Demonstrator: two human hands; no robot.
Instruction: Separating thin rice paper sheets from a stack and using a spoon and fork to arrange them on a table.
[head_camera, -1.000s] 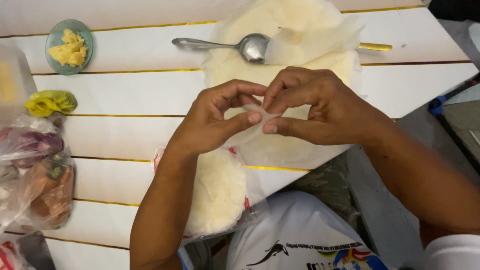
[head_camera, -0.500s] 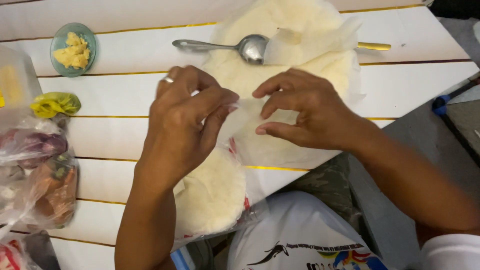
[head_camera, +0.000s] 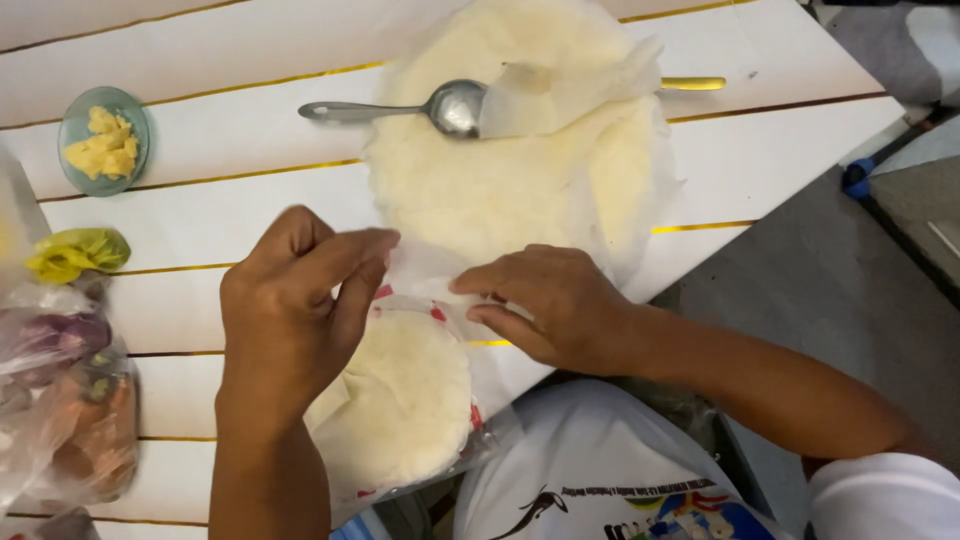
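My left hand (head_camera: 290, 310) pinches the edge of a thin translucent white sheet (head_camera: 425, 275) between thumb and fingers. My right hand (head_camera: 545, 305) holds the same sheet's other side, fingertips pressed on it. Under both hands lies an open clear plastic bag with red print holding a stack of round pale wrappers (head_camera: 405, 400). Further back a large round pale wrapper (head_camera: 500, 170) is spread on the white slatted table (head_camera: 230, 120). A metal spoon (head_camera: 440, 105) rests on that wrapper, partly covered by a folded piece of thin sheet.
A small teal dish with yellow chunks (head_camera: 103, 140) sits at the back left. A knotted yellow-green bag (head_camera: 75, 252) and clear bags with purple and orange contents (head_camera: 55, 400) lie along the left edge. The table's right edge drops to grey floor (head_camera: 830, 290).
Both hands moved nearer and lower over the table, apart from each other. They now pull the thin sheet off above the bagged stack. The view shifted, showing more floor at the right.
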